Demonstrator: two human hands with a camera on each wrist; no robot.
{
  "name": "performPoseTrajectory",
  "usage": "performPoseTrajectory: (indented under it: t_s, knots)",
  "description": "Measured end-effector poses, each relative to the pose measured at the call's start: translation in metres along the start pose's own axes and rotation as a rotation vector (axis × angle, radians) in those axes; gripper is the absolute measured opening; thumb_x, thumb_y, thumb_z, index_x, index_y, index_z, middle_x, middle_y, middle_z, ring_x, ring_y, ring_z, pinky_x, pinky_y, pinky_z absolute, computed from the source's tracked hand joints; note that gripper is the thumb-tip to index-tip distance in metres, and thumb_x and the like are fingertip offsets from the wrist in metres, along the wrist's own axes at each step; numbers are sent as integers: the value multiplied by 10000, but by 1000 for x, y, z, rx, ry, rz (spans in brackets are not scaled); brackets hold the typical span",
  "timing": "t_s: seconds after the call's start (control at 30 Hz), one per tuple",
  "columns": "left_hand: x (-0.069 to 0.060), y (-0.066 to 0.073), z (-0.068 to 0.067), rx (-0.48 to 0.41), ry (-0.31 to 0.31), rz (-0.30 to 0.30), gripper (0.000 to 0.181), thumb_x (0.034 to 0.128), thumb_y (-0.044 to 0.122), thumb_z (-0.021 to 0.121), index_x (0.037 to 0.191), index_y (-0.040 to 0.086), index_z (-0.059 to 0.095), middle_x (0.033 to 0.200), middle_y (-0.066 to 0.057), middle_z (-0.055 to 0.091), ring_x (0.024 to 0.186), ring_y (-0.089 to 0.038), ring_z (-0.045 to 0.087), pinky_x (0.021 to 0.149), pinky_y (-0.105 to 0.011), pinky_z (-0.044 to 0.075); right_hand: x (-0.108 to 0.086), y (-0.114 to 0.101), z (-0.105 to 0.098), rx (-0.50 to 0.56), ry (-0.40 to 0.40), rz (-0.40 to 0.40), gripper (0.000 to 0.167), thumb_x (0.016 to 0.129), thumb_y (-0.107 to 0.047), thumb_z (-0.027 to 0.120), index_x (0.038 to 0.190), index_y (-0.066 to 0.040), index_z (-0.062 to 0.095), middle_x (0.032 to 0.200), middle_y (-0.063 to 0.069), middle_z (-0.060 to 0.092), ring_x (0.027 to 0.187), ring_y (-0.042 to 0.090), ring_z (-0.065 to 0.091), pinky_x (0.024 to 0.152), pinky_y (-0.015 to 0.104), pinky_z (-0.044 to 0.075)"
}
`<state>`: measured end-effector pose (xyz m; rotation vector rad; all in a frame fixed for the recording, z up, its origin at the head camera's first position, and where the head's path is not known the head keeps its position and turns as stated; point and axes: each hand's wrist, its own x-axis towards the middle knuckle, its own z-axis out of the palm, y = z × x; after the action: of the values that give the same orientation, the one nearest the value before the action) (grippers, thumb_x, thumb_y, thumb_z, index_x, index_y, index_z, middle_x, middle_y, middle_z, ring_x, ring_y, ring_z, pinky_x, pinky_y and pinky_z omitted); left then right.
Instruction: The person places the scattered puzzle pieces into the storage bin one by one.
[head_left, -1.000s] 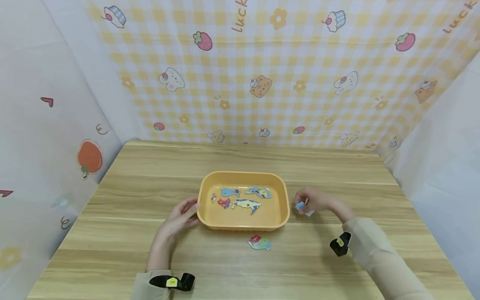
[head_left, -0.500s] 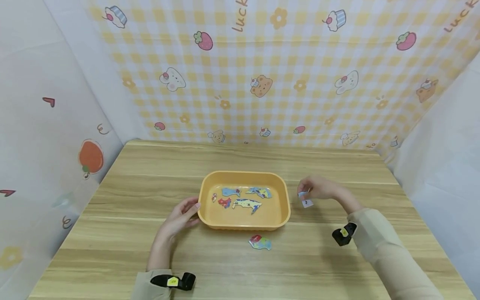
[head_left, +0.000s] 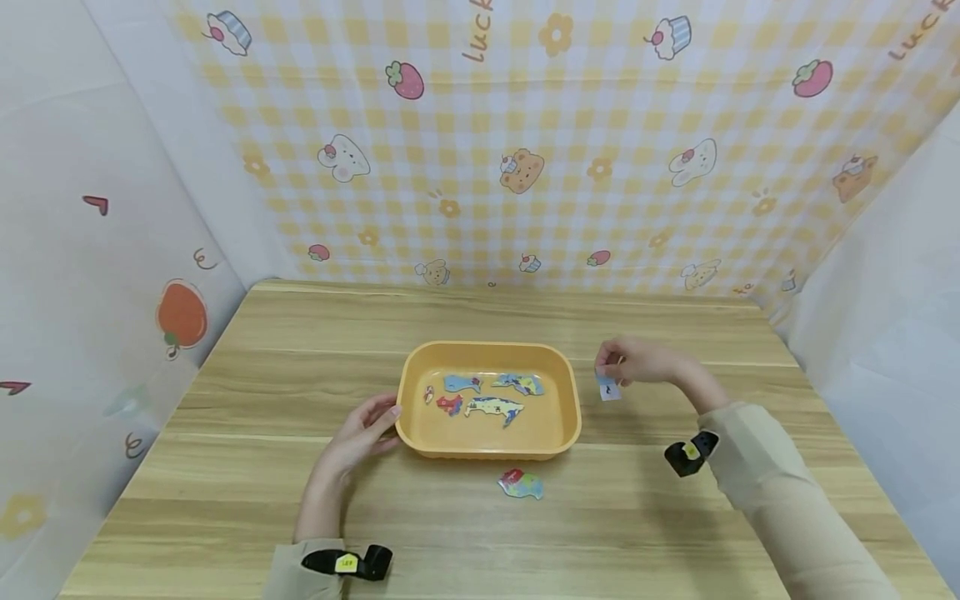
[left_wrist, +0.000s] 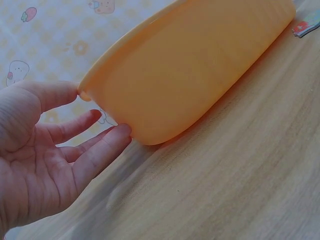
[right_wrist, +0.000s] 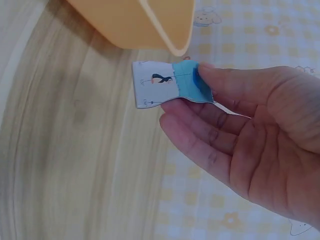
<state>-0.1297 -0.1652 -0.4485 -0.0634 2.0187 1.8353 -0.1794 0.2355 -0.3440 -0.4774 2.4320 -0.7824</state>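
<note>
My right hand [head_left: 637, 362] pinches a white and blue puzzle piece [right_wrist: 155, 82] between thumb and fingers, just right of the yellow tray [head_left: 562, 433]. A small dark bird-like picture shows on the piece's white part. At the tray's left end, my left hand [head_left: 367, 433] touches the rim with its thumb. In the left wrist view, its fairly straight fingers [left_wrist: 102, 152] rest against the outer wall. Inside the tray lie several puzzle pieces, among them a pale yellow one [head_left: 491, 407], a red one [head_left: 449, 405] and a blue one [head_left: 461, 383].
In front of the tray, a red, green and blue puzzle piece [head_left: 521, 484] lies on the wooden table [head_left: 480, 542]. A yellow checked cloth [head_left: 465, 208] hangs behind the table, and white sheets close off both sides.
My right hand has moved slightly away from me and a little right, lifting the white and blue puzzle piece, whose white part now shows. The left hand and tray have stayed put.
</note>
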Motion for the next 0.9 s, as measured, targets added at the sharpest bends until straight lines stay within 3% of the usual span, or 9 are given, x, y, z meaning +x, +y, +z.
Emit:
performPoseTrajectory:
  t_s: [0.23,0.47,0.7,0.9]
  knots:
    - [1,0,-1,-10,-3,-1,522,953,245,475,1367,-24,308,1406,-251,340,1247,-327,419,908,-308,519,11,-5,-3,-18,3,-46,114,923,-51,484,962,46,531,821,89,570,722,166,513,608,228,443]
    - [1,0,-3,-8,-2,0,524,949,247,481,1365,-23,309,1407,-250,337,1228,-317,439,919,-326,513,19,-20,0,-32,14,-61,123,926,-82,497,973,17,552,826,81,586,731,177,535,623,244,463]
    - [1,0,-3,-15,7,1,509,946,234,489,1352,-28,329,1392,-255,356,1117,-249,525,912,-337,518,33,-28,16,-21,-12,-68,132,915,-86,525,979,20,571,877,109,626,721,146,585,661,323,546]
    - [1,1,-1,-15,0,0,513,946,239,489,1353,-29,329,1396,-256,352,1173,-289,490,913,-337,517,43,-33,35,-42,-39,-60,80,880,-61,576,917,10,586,844,100,614,642,114,588,618,290,567]
